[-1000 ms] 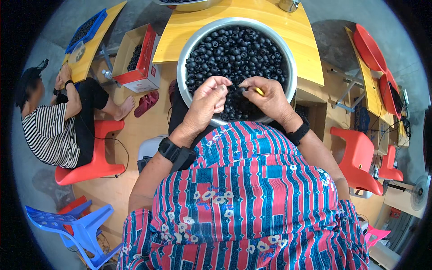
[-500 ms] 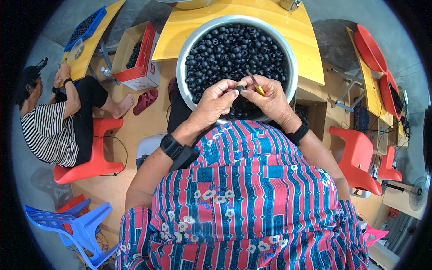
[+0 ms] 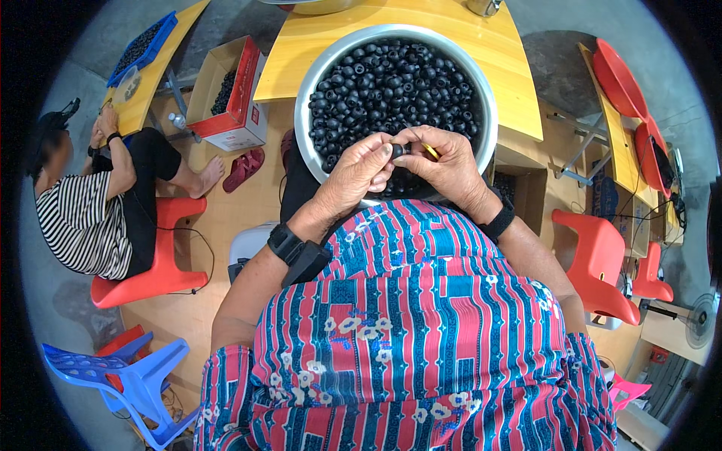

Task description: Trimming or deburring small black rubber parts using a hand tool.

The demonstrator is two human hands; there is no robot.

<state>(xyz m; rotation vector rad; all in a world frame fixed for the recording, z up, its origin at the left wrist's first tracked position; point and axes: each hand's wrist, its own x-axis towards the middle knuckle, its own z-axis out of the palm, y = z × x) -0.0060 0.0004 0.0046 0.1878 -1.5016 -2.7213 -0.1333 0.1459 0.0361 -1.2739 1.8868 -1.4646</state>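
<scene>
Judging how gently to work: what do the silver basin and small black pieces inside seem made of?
Silver basin: probably metal, smooth and satiny, judging by its rim's pale sheen. Small black pieces: perhaps plastic or rubber, semi-gloss, given uniform colour and soft highlights; which is unclear.

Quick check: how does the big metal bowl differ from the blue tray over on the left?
Shape: the metal bowl is round; the blue tray looks rectangular.
Colour: the bowl is silvery grey, the tray bright blue.
Place: the bowl sits beneath the left hand and right hand; the tray is on the side table at far left.
Both hold many small dark pieces.
</scene>
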